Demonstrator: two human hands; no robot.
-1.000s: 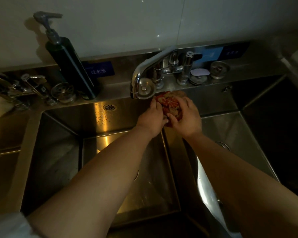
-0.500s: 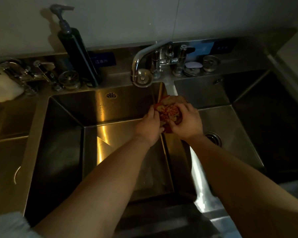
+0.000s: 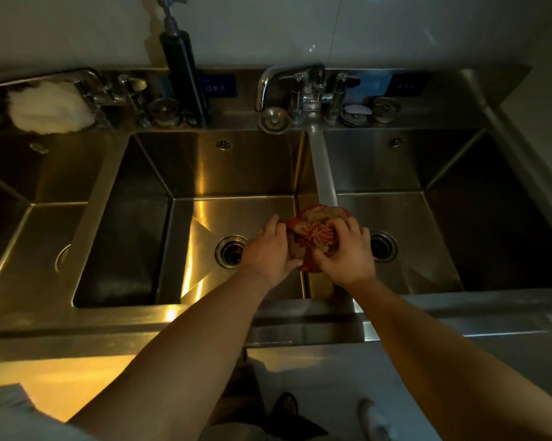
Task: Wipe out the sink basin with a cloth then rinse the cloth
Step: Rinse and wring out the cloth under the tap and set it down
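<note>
Moved: both hands and the cloth (image 3: 316, 235) now sit lower and nearer the body than half a second ago, away from the tap (image 3: 269, 87); more of the counter edge and floor shows.
Left hand (image 3: 269, 251): fingers curled onto the cloth's left side, thumb under its near edge, clamping it.
Right hand (image 3: 347, 253): fingers dug into the cloth's top and right side, squeezing it.
Cloth: bunched into a red and tan ball between the two hands, held above the divider (image 3: 324, 173) that splits the middle basin (image 3: 236, 167) from the right basin (image 3: 427, 167).
Drains: middle drain (image 3: 228, 251) just left of the left hand; right drain (image 3: 384, 246) just right of the right hand, partly hidden.
Tap: well beyond the grip, spout aimed at the middle basin's back corner; whether water runs cannot be told.
Beyond and left of the grip: dark pump bottle (image 3: 183, 74) on the back ledge; farther left, a white pad (image 3: 50, 108) in a rack.
</note>
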